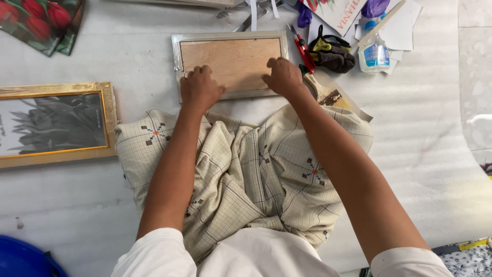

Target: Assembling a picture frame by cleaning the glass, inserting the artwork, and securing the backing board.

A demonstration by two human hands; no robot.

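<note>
A small silver picture frame (177, 56) lies face down on the white floor sheet, its brown backing board (233, 59) up. My left hand (200, 88) rests on the frame's near left part, fingers curled onto the board. On the near right part of the board my right hand (283, 77) presses down, fingers bent. Neither hand holds a loose thing. My legs under a checked cream cloth (246, 169) lie just below the frame.
A gold-framed grey picture (54, 123) lies at the left. A red-flower print (41, 20) sits at top left. Right of the frame are red-handled scissors (303, 48), a dark glove (333, 54), a brush (323, 92), a clear bottle (374, 54) and papers. A blue object (23, 259) is bottom left.
</note>
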